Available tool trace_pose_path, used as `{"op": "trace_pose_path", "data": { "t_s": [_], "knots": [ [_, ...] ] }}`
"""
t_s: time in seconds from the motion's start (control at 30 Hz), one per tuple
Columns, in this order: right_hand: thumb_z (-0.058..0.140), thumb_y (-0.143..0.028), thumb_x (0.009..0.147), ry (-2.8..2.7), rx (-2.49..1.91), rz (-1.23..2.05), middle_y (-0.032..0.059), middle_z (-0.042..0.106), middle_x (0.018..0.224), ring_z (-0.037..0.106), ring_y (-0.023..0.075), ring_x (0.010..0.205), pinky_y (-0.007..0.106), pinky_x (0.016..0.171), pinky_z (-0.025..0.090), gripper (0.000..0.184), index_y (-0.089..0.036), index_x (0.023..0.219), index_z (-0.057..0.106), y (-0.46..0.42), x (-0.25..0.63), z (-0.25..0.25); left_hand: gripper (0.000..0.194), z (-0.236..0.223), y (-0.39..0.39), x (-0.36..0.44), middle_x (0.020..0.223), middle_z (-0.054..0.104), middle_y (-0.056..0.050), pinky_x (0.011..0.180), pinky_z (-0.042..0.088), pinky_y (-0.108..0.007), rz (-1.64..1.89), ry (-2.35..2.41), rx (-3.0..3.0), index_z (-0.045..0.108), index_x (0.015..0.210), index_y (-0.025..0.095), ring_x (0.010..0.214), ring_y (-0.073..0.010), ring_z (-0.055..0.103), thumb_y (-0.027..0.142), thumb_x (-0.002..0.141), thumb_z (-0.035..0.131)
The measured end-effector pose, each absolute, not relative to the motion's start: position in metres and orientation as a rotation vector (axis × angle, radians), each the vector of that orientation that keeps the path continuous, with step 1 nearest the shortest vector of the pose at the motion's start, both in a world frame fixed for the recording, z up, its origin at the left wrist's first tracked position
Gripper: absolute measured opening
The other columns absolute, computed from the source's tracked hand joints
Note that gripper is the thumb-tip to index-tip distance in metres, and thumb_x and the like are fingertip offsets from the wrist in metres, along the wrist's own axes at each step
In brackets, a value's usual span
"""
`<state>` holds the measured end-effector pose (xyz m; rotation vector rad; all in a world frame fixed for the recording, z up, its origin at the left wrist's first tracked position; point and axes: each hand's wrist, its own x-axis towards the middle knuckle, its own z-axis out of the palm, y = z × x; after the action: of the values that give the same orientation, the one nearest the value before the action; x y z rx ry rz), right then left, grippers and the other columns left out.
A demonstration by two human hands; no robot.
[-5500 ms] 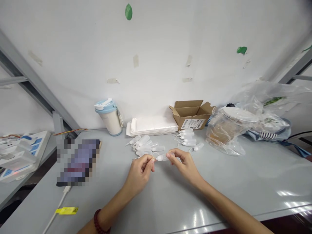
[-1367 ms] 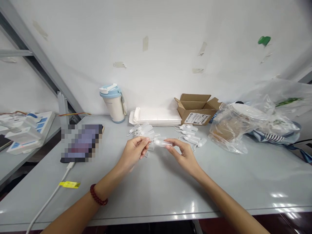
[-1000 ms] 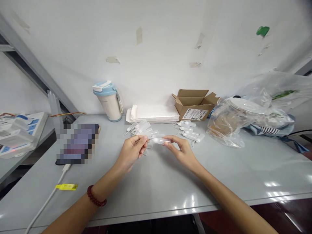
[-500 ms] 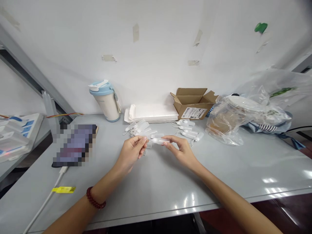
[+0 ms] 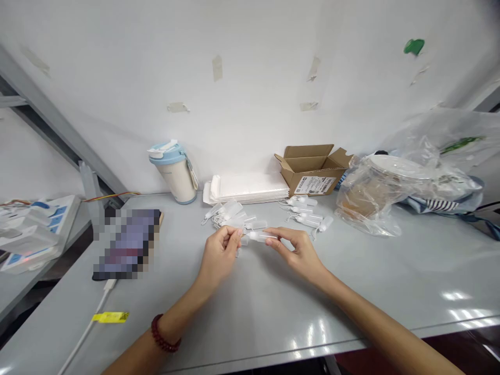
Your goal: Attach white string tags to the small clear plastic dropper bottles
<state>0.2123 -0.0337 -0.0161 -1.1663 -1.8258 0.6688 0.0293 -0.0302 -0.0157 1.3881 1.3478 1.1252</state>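
Note:
A small clear plastic bottle [image 5: 261, 236] lies level between my two hands, just above the grey table [image 5: 250, 307]. My right hand [image 5: 300, 251] pinches its body with thumb and fingers. At the bottle's left end, my left hand [image 5: 221, 254] is closed in a pinch on a tiny part there that is too small to make out. Beyond my hands lie a pile of like bottles [image 5: 230, 216] on the left and a row of capped bottles [image 5: 308, 214] on the right.
At the back stand a blue-lidded cup [image 5: 174, 171], a stack of white trays [image 5: 246, 188] and an open cardboard box [image 5: 312, 169]. Crumpled plastic bags [image 5: 394, 179] fill the right. A phone [image 5: 127, 244] with a white cable [image 5: 88, 333] lies left.
Both hands have kept their pinch on the bottle throughout, shifting only slightly. The camera's view has swung and tilted a little.

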Motion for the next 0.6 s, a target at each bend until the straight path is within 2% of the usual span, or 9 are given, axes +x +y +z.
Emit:
{"op": "trace_pose_path", "data": {
  "t_s": [0.4, 0.6],
  "knots": [
    [0.053, -0.03, 0.086, -1.833, -1.142, 0.646, 0.0023, 0.069, 0.07, 0.06, 0.0166, 0.063, 0.027, 0.061, 0.046, 0.023, -0.021, 0.092, 0.073, -0.0364, 0.2103, -0.0244, 0.029, -0.0227, -0.0306, 0.0306, 0.058, 0.048, 0.003, 0.051, 0.035, -0.022, 1.09, 1.344, 1.512, 0.05, 0.064, 0.018, 0.052, -0.0106, 0.042, 0.042, 0.081, 0.053],
    [0.054, -0.03, 0.086, -1.818, -1.098, 0.645, 0.0029, 0.07, 0.076, 0.06, 0.0158, 0.064, 0.027, 0.064, 0.047, 0.022, -0.02, 0.095, 0.072, -0.0346, 0.2109, -0.0226, 0.033, -0.0148, -0.0288, 0.0282, 0.054, 0.046, 0.004, 0.047, 0.032, -0.022, 1.02, 1.308, 1.498, 0.051, 0.063, 0.018, 0.046, -0.0095, 0.039, 0.046, 0.081, 0.052]
  ]
}}
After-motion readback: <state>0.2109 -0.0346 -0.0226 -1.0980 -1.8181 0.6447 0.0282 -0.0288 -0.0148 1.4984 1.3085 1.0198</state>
